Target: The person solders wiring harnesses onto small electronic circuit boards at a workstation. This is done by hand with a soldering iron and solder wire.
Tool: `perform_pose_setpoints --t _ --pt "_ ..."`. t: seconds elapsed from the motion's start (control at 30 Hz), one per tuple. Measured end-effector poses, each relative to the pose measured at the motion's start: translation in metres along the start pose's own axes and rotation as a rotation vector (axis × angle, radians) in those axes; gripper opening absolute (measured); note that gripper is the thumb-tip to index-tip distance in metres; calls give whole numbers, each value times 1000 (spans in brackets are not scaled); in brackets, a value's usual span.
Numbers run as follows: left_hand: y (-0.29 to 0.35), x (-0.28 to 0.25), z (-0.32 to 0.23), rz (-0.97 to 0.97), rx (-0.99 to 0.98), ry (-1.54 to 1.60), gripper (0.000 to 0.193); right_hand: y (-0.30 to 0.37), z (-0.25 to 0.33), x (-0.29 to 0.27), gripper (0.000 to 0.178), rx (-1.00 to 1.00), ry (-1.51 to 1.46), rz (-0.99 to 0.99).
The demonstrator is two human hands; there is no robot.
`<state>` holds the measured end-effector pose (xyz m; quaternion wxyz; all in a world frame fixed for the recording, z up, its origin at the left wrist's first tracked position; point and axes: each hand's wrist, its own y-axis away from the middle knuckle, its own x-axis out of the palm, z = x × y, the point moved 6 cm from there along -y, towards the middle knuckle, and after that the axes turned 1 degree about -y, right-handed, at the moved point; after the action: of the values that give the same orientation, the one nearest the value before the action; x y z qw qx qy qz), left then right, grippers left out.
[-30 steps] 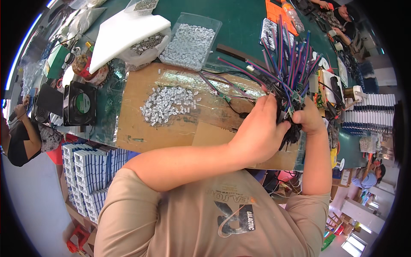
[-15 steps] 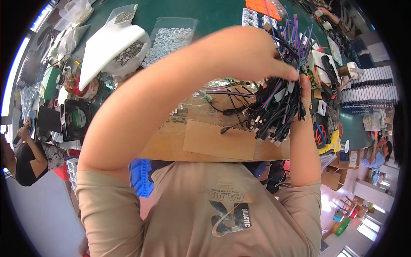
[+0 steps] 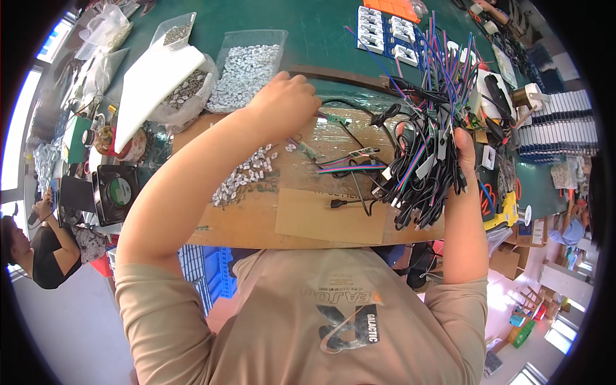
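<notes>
My right hand is wrapped round a thick bundle of black cables, held above the right part of the work board. Thin coloured wires fan out from the bundle's top, and plugs hang at its lower end. To the left, my left hand hovers over the board's far edge with its fingers curled; what they hold, if anything, is hidden. Beside that hand lie cables ending in small green circuit boards, with another circuit board nearer the bundle. Small white plastic parts lie scattered below my left forearm.
A clear tub of white parts stands beyond my left hand, near a bag of metal pieces under a white sheet. White fixtures sit at the back. A yellow glue gun lies at right. Other people work nearby.
My left hand has moved left and nearer, away from the top of the cable bundle. The bundle stays in my right hand, slightly lower, and the white parts and circuit boards are now uncovered.
</notes>
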<state>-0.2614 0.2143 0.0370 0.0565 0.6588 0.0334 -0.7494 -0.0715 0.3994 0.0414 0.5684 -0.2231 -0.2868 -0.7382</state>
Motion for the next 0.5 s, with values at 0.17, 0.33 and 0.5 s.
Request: perform_pose_setpoints --t 0.17,0.33,0.5 --pt "-3 -37 -6 -281 133 71 16 -8 4 20 77 -52 174 -11" --pt "-9 -96 -13 -671 192 336 13 -15 -5 40 91 -37 71 -73" --pt "-22 -106 -6 -747 78 459 14 -17 -17 50 92 32 -25 57"
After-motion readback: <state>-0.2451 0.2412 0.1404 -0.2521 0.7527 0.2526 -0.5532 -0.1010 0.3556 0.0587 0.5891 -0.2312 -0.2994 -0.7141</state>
